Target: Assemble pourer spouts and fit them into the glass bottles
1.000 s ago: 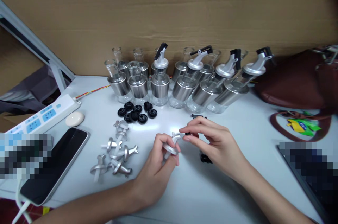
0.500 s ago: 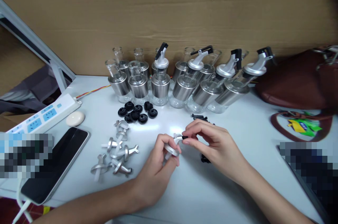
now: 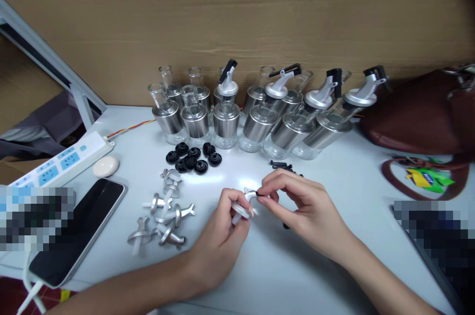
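My left hand (image 3: pixel 226 236) is closed round a silver pourer spout (image 3: pixel 243 210), its disc pinched between thumb and fingers. At the tip of that spout, my right hand (image 3: pixel 297 201) pinches a small black part (image 3: pixel 259 194), mostly hidden by the fingertips. Black levers (image 3: pixel 282 165) lie on the table just behind my right hand, and a bit of another dark piece shows under it. Left of my left hand lie several loose silver pourer spouts (image 3: pixel 178 214). Farther back is a cluster of black rubber stoppers (image 3: pixel 190 161).
Glass bottles with steel bands (image 3: pixel 226 120) stand in rows along the cardboard wall (image 3: pixel 237 13); several carry pourers. To the left are a power strip (image 3: pixel 63 161), a white oval object (image 3: pixel 106 166) and a phone (image 3: pixel 79 231). A brown bag (image 3: pixel 419 112) sits at right, near a green-yellow packet (image 3: pixel 430 179).
Both hands stay nearly in place, still on the spout and the black part. The right hand has shifted very slightly to the right.
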### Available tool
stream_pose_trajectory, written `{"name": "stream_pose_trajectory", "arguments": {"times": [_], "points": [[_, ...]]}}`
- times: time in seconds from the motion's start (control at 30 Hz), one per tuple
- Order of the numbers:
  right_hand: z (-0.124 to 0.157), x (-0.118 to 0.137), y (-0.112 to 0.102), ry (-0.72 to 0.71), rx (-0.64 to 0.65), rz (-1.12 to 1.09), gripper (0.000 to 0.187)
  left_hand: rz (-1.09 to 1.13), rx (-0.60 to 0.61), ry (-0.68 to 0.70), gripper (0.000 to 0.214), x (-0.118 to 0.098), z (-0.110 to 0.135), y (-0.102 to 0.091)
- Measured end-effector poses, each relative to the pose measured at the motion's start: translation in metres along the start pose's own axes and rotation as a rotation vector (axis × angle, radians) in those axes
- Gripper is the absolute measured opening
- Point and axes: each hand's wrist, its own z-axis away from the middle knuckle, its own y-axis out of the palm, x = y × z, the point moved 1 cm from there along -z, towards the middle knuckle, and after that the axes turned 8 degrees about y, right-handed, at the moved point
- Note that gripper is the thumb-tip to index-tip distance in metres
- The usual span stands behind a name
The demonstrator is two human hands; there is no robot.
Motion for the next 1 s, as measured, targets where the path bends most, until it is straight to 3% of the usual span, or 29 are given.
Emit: {"name": "stream_pose_trajectory", "arguments": {"times": [0.17,0.33,0.63,0.8,1.0], "points": [[0.000,0.003,-0.002,0.026,0.038,-0.078,0.016,-0.009,-0.004,0.010,0.014,0.004,0.002,-0.001],[0.001,-0.003,0.000,0.338,0.082,-0.489,0.011,0.033,0.011,0.086,0.015,0.003,0.003,0.000],[-0.001,-0.003,0.011,0.696,0.390,-1.009,0.039,0.110,0.084,0.152,0.014,-0.003,0.002,0.003],[-0.001,-0.001,0.008,0.716,0.481,-1.049,0.041,-0.006,0.078,0.087,0.009,0.000,0.004,0.001],[-0.001,-0.002,0.010,0.681,0.513,-1.093,0.036,-0.038,0.099,0.106,0.008,0.000,0.005,0.000]]}}
